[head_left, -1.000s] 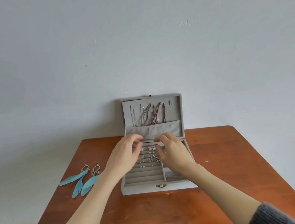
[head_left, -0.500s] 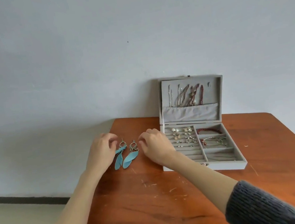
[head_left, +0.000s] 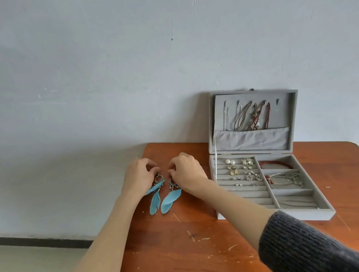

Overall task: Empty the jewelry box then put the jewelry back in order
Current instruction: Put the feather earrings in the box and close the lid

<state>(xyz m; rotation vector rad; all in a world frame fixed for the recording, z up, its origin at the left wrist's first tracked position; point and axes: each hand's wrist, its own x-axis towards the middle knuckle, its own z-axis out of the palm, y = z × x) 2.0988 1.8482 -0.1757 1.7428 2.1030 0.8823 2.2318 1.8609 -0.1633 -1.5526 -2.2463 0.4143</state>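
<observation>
Your jewelry box [head_left: 269, 192] sits open on the right side of the table, lid up against the wall. Left of it, both feather earrings [head_left: 162, 196] lie flat; your left hand [head_left: 138, 179] and right hand [head_left: 187, 173] each pinch a metal top with curled fingers. The wooden table [head_left: 189, 259] is scratched, the wall [head_left: 120, 64] a scuffed pale grey-blue.

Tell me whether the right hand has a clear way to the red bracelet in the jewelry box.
Probably yes: the right hand is at the feather earrings, the jewelry box stands open beside it, and the red bracelet lies uncovered in its compartment.
</observation>
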